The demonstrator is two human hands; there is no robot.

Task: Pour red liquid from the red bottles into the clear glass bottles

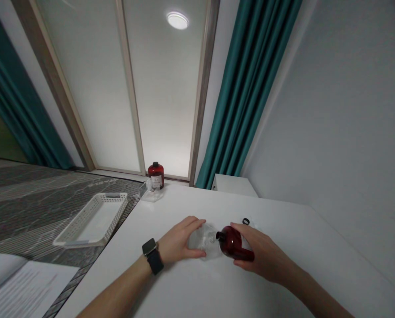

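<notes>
My right hand (pixel 263 251) is closed around a dark red bottle (pixel 232 243). The bottle is tipped on its side, its black neck pointing left over a clear, see-through container (pixel 204 242). Around the left side of that container curve the thumb and fingers of my left hand (pixel 180 240), which has a black watch on its wrist. Whether liquid is flowing from the neck cannot be made out. A small black ring-shaped piece (pixel 246 221) lies on the white table (pixel 190 287), just beyond my right hand.
At the table's far left corner, a second red bottle (pixel 156 176) with a black cap stands by a clear tray (pixel 152 195). Further left are a white perforated basket (pixel 94 221) and an open booklet (pixel 28 287). A white cabinet (pixel 235 185) stands behind the table.
</notes>
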